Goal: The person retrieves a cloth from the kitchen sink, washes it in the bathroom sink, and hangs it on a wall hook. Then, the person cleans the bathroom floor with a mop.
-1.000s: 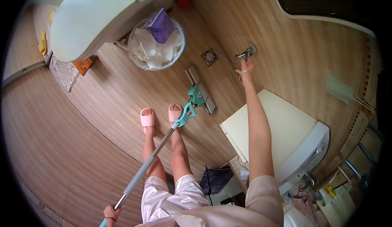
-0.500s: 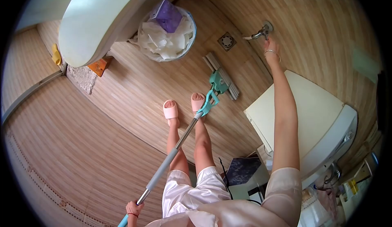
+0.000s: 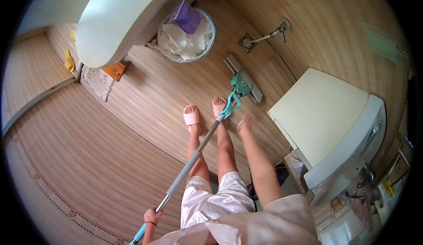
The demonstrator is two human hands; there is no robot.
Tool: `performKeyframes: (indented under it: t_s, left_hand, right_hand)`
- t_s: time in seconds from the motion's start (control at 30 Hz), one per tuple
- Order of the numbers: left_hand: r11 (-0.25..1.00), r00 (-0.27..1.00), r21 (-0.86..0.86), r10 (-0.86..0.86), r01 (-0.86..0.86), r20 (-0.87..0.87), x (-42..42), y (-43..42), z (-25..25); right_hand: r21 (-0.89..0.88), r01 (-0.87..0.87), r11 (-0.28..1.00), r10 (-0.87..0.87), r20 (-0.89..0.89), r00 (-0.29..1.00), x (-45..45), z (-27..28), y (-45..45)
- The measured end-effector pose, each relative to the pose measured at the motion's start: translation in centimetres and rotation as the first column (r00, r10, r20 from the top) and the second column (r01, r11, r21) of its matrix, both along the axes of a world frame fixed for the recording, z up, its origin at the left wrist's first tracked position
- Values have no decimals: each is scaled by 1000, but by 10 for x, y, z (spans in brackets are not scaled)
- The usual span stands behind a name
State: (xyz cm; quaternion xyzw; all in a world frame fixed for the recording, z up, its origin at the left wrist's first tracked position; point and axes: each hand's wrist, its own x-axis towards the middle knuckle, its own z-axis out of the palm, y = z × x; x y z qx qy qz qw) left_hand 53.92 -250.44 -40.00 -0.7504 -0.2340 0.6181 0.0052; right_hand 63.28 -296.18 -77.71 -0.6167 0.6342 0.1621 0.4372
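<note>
My left hand (image 3: 153, 216) is closed around the lower shaft of a squeeze mop (image 3: 183, 174) with a grey grip and a teal lever. The mop slants away from me, its teal head and grey-white sponge rollers (image 3: 253, 85) on the wood-look floor. Just right of the teal lever (image 3: 230, 106) hovers my right hand (image 3: 245, 125), blurred, with its fingers loosely extended and nothing seen in them. At the wall, a metal tap (image 3: 282, 28) has a pale stream or thin hose running from it to the square floor drain (image 3: 247, 43); I cannot tell which.
A waste bin (image 3: 210, 46) with white paper and a purple box stands beside the white toilet (image 3: 114, 20). To the right is a cream-lidded washing machine (image 3: 321, 117). My feet in pink slippers (image 3: 191, 118) are near the mop head. A shaggy mat (image 3: 98, 84) lies left.
My right hand has left the tap and swung down and left towards the mop's lever. A pale line now reaches from the tap to the drain. My left hand keeps its grip.
</note>
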Motion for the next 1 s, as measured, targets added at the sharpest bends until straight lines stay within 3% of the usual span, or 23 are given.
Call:
performKeyframes:
  t_s: [0.07,0.13,0.23,0.33,0.47,0.7,0.8,0.97,1.0]
  left_hand:
    - [1000,1000,-5,16,-16,10,1,-1,5]
    - [999,999,-22,38,-37,28,0,-1,5]
    - [999,999,-51,14,-12,43,-1,4,3]
    - [997,999,-75,26,-23,42,-4,5,2]
    - [998,999,-65,10,-8,32,-9,8,-1]
    - [995,999,-100,13,-10,29,-31,3,-3]
    - [995,993,-101,-4,16,114,-43,4,-6]
    - [992,981,-122,-12,36,192,-20,-18,-26]
    - [991,981,-130,-15,41,195,-16,-21,-29]
  right_hand:
    - [323,291,901,-296,-34,955,-38,19,77]
    - [483,466,741,-473,-116,873,-52,38,135]
    - [563,620,547,-627,-215,749,-47,54,181]
    - [606,704,371,-657,-365,660,-43,60,165]
    - [703,514,491,-434,-314,844,-37,57,156]
    - [603,624,498,-597,-283,750,-67,20,164]
    - [614,654,443,-660,-270,701,-83,-16,166]
    - [588,765,263,-750,-374,546,-35,-16,144]
    - [585,763,274,-750,-367,551,-24,-13,139]
